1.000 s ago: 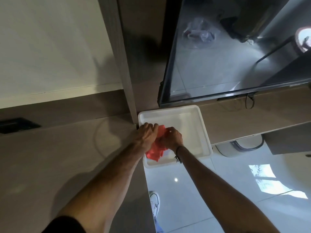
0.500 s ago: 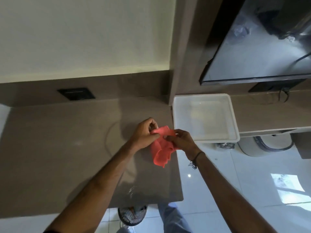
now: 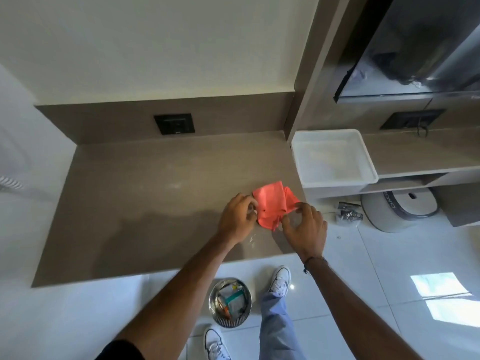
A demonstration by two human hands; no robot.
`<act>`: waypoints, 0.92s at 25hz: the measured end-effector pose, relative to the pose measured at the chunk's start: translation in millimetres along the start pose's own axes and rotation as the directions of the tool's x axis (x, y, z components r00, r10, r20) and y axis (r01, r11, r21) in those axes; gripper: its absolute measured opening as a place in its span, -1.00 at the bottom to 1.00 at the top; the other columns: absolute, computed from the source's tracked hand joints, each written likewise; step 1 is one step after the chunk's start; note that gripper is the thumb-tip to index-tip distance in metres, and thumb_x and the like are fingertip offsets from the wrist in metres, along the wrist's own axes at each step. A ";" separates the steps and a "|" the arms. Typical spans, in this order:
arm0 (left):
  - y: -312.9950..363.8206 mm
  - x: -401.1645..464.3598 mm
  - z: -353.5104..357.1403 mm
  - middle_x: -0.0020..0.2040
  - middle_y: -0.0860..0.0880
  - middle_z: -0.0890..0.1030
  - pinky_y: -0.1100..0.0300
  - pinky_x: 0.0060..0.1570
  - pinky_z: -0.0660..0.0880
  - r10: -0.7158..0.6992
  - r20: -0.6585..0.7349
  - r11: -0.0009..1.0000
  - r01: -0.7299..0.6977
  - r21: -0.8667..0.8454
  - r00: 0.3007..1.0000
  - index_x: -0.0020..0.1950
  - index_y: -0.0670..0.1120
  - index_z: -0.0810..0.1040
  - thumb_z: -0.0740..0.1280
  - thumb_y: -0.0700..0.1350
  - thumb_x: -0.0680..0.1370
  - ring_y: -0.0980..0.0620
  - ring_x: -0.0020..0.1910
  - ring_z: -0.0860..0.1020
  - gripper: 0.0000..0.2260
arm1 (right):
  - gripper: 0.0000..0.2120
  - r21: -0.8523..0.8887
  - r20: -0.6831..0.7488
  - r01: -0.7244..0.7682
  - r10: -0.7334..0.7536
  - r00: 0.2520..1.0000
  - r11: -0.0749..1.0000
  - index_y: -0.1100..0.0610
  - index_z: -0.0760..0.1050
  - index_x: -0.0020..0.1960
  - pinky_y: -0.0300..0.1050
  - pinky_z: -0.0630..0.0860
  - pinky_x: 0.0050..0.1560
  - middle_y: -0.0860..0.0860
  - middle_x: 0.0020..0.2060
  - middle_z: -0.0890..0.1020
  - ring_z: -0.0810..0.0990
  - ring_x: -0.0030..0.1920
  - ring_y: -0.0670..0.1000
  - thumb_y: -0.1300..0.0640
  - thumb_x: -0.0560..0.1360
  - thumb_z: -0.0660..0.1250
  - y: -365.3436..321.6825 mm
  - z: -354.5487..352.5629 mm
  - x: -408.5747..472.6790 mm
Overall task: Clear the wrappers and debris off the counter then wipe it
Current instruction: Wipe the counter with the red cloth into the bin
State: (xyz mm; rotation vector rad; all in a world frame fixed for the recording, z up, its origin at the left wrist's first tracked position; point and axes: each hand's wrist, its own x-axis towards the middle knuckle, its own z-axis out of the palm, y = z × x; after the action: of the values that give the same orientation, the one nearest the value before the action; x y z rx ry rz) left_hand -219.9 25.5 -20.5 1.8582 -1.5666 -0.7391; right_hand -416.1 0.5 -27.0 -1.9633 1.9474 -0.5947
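A red-orange cloth (image 3: 270,201) lies partly spread on the brown counter (image 3: 145,193), near its right front corner. My left hand (image 3: 237,219) pinches the cloth's left edge. My right hand (image 3: 305,227) holds its right edge with thumb and fingers. On the floor below the counter's front edge stands a round metal bin (image 3: 230,302) with wrappers inside.
A white plastic tub (image 3: 335,178) sits on a lower shelf just right of the counter. Black sockets (image 3: 174,124) are set in the backsplash. A round grey appliance (image 3: 400,209) and a small dark packet (image 3: 348,214) rest on the tiled floor at right. My shoes show below.
Both hands lifted the cloth out of the white tub, carried it left over the counter and spread it down on the surface. The view swung left and down.
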 end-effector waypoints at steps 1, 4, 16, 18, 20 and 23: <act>-3.9 -21.2 -4.0 0.03 -0.12 0.65 -0.03 0.13 0.59 0.007 0.008 1.000 -0.007 -0.007 1.000 0.04 -0.14 0.66 0.36 -0.28 0.49 -0.12 0.03 0.65 -0.83 | -0.70 0.014 -0.037 0.026 -0.025 0.999 1.000 0.02 0.52 0.02 0.00 0.49 -0.04 -0.06 -0.13 0.65 0.60 -0.05 0.08 -0.10 0.37 0.37 0.2 -0.2 -23.3; -18.8 -79.1 -10.8 -0.02 -0.07 0.66 0.01 0.02 0.61 0.038 0.002 0.999 -0.038 0.005 0.999 -0.01 -0.12 0.64 0.32 -0.27 0.52 -0.08 -0.05 0.64 -0.86 | -0.89 0.093 -0.015 0.056 -0.055 0.998 0.994 0.00 0.55 -0.13 -0.03 0.56 -0.19 -0.12 -0.28 0.63 0.61 -0.19 0.01 0.02 0.36 0.41 -1.2 10.1 -85.1; -213.6 -219.0 124.2 -0.04 -0.16 0.78 0.04 0.01 0.62 -0.699 0.072 0.707 0.703 -0.077 0.712 -0.04 -0.16 0.69 0.37 -0.27 0.52 -0.16 -0.01 0.72 -0.88 | -0.71 -0.093 0.658 -0.312 0.293 0.694 0.946 -0.01 0.61 0.07 -0.21 0.48 -0.13 -0.05 -0.13 0.73 0.69 -0.05 0.03 -0.11 0.41 0.41 94.4 177.4 -208.0; -265.5 -228.1 166.9 0.07 -0.18 0.77 0.05 0.12 0.60 -0.810 0.139 0.571 0.820 -0.027 0.569 0.06 -0.16 0.70 0.38 -0.24 0.53 -0.18 0.13 0.70 -0.84 | -0.66 -0.162 0.681 -0.442 0.424 0.597 0.882 0.04 0.63 0.15 -0.16 0.52 0.04 0.04 0.00 0.75 0.68 0.10 0.09 -0.07 0.43 0.43 132.7 234.1 -216.1; -309.9 -233.7 206.3 0.20 -0.19 0.72 0.06 0.21 0.56 -0.831 0.260 0.521 0.852 0.049 0.492 0.23 -0.16 0.66 0.42 -0.18 0.53 -0.18 0.24 0.65 -0.73 | -0.59 -0.241 0.714 -0.438 0.464 0.524 0.866 0.08 0.60 0.24 -0.09 0.54 0.18 0.09 0.14 0.71 0.64 0.20 0.14 -0.05 0.44 0.44 168.7 287.4 -224.5; -362.4 -238.9 258.0 0.33 -0.27 0.63 0.00 0.29 0.55 -0.841 0.311 0.497 0.859 0.125 0.442 0.37 -0.23 0.53 0.44 -0.12 0.53 -0.25 0.34 0.58 -0.57 | -0.52 -0.301 0.723 -0.404 0.483 0.494 0.864 0.15 0.56 0.31 -0.02 0.55 0.21 0.14 0.22 0.66 0.62 0.24 0.19 -0.06 0.46 0.42 208.9 354.1 -236.1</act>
State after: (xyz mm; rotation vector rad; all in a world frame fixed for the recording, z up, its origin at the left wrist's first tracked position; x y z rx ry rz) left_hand -207.6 286.5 -452.5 2.5681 -0.5935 -1.5919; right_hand -418.7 206.1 -454.1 -1.2708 1.7432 0.4653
